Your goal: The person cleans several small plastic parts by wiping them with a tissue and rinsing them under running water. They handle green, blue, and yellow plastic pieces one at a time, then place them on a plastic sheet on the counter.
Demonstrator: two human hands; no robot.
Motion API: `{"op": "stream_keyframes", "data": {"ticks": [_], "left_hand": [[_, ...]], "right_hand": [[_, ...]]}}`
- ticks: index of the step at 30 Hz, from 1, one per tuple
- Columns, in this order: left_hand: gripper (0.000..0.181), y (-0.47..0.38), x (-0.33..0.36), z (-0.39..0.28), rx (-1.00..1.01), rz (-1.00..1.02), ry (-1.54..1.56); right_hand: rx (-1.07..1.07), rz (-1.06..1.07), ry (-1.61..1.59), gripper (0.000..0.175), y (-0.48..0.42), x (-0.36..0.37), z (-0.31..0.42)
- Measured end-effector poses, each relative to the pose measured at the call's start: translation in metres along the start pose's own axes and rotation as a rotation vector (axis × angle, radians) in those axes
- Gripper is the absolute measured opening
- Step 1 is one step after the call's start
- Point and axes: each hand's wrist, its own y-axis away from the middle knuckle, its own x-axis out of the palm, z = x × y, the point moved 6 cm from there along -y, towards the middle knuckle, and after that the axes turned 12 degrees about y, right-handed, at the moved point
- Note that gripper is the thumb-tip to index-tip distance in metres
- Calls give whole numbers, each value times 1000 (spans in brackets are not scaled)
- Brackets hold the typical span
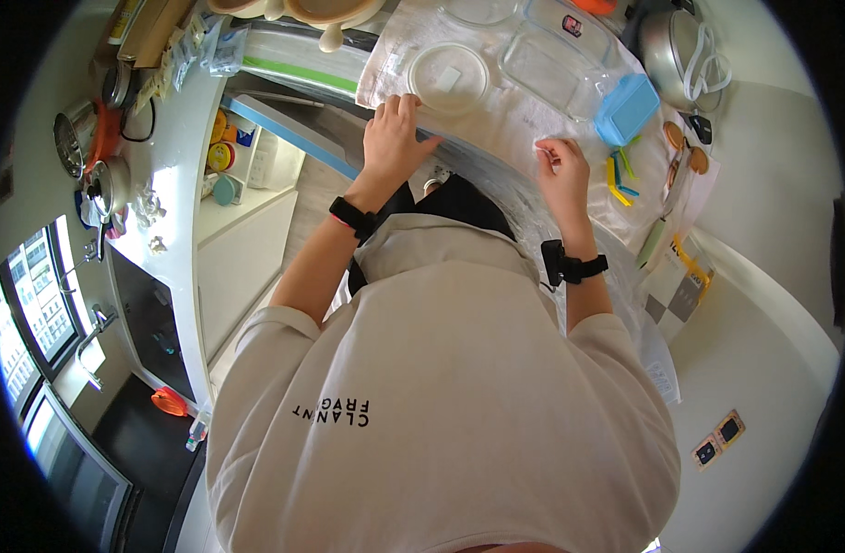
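My left hand (397,142) is at the counter's front edge, thumb spread from the fingers. Its fingertips lie at the near rim of a round translucent lid (436,72), and I see nothing held. Over the pale cloth (495,135) my right hand (564,169) has its fingers curled towards the thumb; whether something small is between them cannot be made out. Beyond it are a rectangular clear container (550,72) and a light blue plastic box (626,109). Yellow, blue and green clips (617,181) lie to the right of that hand.
A knife with a green handle (652,242) lies at the right, near wooden-ended utensils (674,136). A metal pot (671,59) stands behind them with a white cable. At left, a blue-edged drawer or door (291,135) projects beside open shelves (246,200). Plastic film (505,176) hangs along the counter's front.
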Motion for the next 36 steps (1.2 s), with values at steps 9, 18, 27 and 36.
{"op": "stream_keyframes", "data": {"ticks": [9, 18, 27, 36], "left_hand": [[24, -2, -25, -30, 166, -60, -66], [26, 5, -18, -37, 247, -32, -63], [56, 1, -27, 6, 6, -301, -18], [45, -43, -38, 66, -285, -183, 40]], "right_hand": [[101, -81, -68, 8, 7, 6, -33], [93, -53, -107, 7, 3, 6, -33], [70, -217, 283, 22, 9, -19, -26], [-179, -115, 105, 42, -3, -6, 47]]}}
